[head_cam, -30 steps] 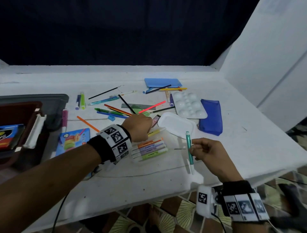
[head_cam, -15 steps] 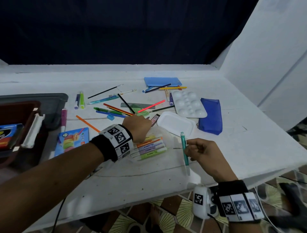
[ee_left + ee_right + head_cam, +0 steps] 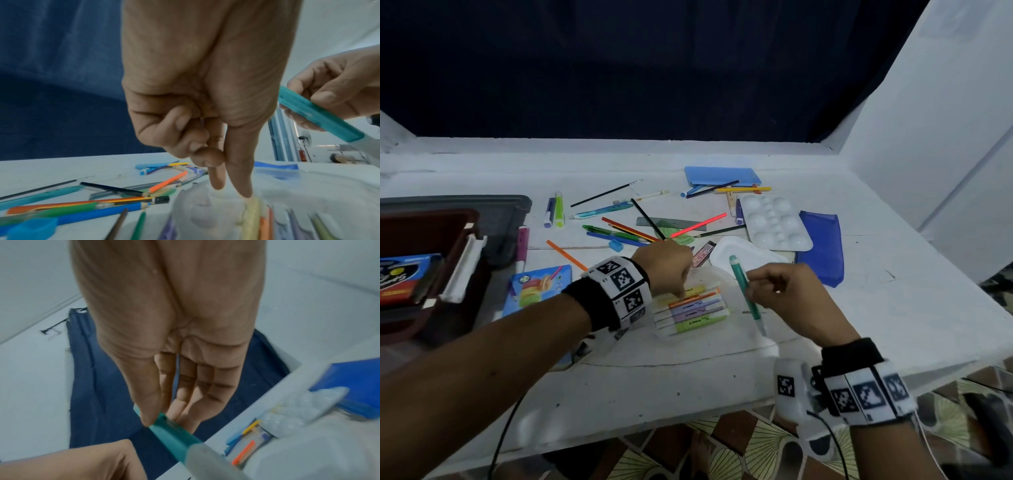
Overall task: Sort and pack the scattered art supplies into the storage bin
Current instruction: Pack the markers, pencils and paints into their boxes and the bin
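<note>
The right hand (image 3: pixel 787 294) pinches a teal highlighter (image 3: pixel 744 291) between thumb and fingertips: a slim teal barrel with a pale end, tilted, held just right of the clear highlighter pack (image 3: pixel 693 310). That pack lies on the white table (image 3: pixel 893 308), showing yellow, orange, purple and green highlighters side by side. The left hand (image 3: pixel 662 265) is over the pack's far left corner, thumb and forefinger stretched down onto it, the other fingers curled in. Loose coloured pencils (image 3: pixel 630 229) lie beyond the pack; the storage bin (image 3: pixel 493 219) stands well to its left.
</note>
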